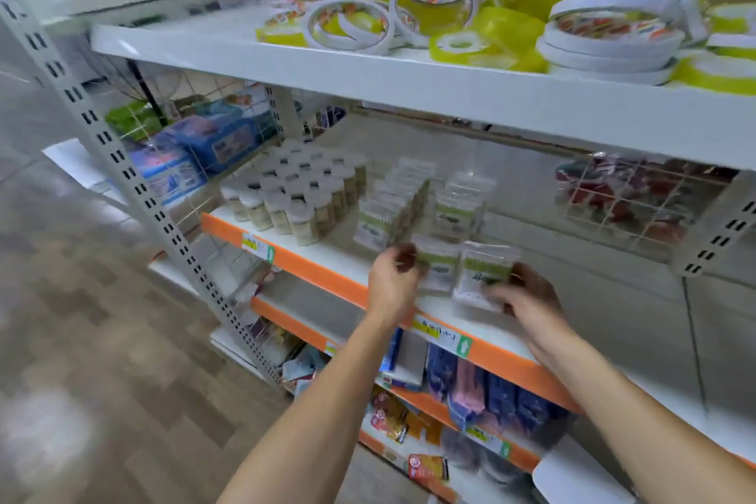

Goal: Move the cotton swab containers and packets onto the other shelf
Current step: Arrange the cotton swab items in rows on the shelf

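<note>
On the middle shelf point(311, 254) with the orange front edge stand several round cotton swab containers point(294, 192) at the left. Rows of upright swab packets point(392, 205) and a shorter row point(460, 205) stand behind my hands. My left hand point(392, 278) pinches one packet point(437, 264) near the shelf's front. My right hand point(527, 295) grips a second packet point(482, 272) beside it. Both packets are upright just above the shelf surface; the picture is blurred by motion.
The top shelf point(409, 82) carries many tape rolls point(442, 4) and a cardboard box. Blue packages point(204, 147) lie left behind wire mesh, a wire basket point(622, 200) hangs at the right. Lower shelves hold pouches point(482, 389). Wood-pattern floor point(82, 340) lies to the left.
</note>
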Tool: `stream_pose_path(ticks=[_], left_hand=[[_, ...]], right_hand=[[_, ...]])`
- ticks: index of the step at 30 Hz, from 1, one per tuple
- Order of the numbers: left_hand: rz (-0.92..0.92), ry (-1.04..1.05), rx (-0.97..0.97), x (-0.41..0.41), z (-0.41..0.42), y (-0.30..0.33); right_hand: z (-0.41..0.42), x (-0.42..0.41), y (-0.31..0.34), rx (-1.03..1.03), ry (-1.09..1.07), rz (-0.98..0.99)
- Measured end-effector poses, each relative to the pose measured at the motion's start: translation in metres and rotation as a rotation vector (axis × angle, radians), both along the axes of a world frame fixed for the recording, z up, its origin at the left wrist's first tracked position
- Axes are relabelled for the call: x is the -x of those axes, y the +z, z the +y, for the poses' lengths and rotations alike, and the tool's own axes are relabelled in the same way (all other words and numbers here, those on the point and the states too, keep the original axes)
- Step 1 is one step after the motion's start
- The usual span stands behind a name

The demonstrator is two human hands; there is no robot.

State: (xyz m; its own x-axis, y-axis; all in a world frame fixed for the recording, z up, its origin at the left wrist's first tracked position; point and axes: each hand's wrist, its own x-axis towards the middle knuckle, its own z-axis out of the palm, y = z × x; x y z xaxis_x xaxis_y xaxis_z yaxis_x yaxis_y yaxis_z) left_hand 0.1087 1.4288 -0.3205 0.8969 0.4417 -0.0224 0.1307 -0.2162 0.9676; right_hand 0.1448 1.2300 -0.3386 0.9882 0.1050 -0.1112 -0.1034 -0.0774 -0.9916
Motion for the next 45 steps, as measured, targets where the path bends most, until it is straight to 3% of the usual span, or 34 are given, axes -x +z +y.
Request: stream_pose_path(ticks=[14, 20, 25, 34, 37, 45], left_hand=[[0.075, -0.022, -0.199, -0.092, -0.013, -0.013], [-0.004, -0.037, -0.128, -0.107, -0.015, -0.016], [-0.026, -0.055, -0.025, -0.109, -0.014, -0.018], [-0.062, -0.138, -0.037, -0.105, -0.006, -0.027], [-0.076, -0.137, -0.108, -0.093, -0.002, -0.031], [-0.067, -0.168, -0.055, -0.045, 0.011, -0.037]], right_hand=[[-0.021, -0.029, -0.005, 0.153, -0.149, 0.005], [-0.013, -0.034, -0.016, 0.149, -0.221, 0.004], [-0.001, -0.039, -0.015, 0.125, -0.218, -0.003], [0.032, -0.046, -0.017, 0.254, -0.196, -0.096], [0.045, -0.05, -0.017, 0.263, -0.219, -0.112], [0.087, -0.064, -0.021, 0.252, -0.368, -0.121]])
